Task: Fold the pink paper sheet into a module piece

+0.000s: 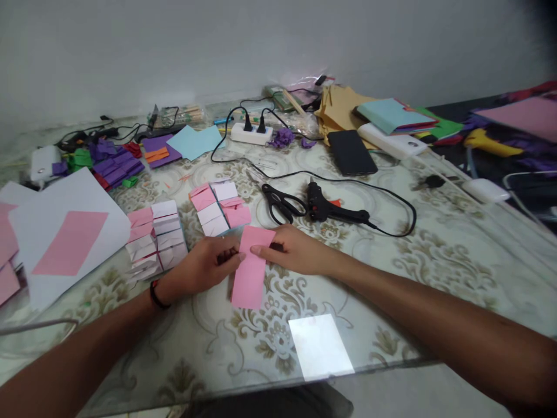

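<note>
A strip of pink paper (pixel 250 278) is held upright over the patterned tabletop. My left hand (pixel 206 264) pinches its left edge, and my right hand (pixel 289 248) grips its upper right side with the thumb lying across the front. Some of the fingers behind the paper are hidden. Just beyond my hands lies a block of folded pink and white paper pieces (pixel 220 208). Another such block (pixel 156 238) sits beside my left wrist. A white piece of paper (pixel 321 346) rests near the table's front edge.
Black scissors (pixel 282 203) and a black glue gun (pixel 333 206) with its cord lie beyond my right hand. White sheets (pixel 69 232) are at left. Farther back are purple folded pieces (pixel 117 165), a white power strip (pixel 251 133), a dark phone-like slab (pixel 351 152) and stacked coloured papers (pixel 395 116).
</note>
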A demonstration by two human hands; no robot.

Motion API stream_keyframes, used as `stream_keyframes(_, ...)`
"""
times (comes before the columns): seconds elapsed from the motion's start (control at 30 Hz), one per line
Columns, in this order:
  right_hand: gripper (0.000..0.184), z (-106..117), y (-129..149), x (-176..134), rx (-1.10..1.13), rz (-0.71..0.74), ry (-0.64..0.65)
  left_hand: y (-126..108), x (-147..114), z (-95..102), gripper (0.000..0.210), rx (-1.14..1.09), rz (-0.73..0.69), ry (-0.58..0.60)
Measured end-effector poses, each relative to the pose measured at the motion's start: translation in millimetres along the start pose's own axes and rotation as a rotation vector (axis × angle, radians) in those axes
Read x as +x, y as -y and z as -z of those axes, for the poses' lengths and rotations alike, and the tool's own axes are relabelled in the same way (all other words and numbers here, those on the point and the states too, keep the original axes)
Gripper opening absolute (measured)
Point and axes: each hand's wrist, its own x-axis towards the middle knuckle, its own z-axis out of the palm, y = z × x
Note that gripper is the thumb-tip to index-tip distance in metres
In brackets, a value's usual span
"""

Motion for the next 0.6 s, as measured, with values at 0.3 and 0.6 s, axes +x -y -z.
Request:
stream_keyframes(0.3, 0.055, 0.7, 1.1, 0.1, 0.015, 0.014, -0.008, 2.6, -0.6, -0.5, 0.035, 0.010, -0.004, 0.003)
stream_keyframes(0.6, 0.052, -0.7, -1.0, -0.8, -0.012, 0.041, -0.024, 0.3, -0.8, 1.8, 0.036, -0.033, 0.036, 0.030)
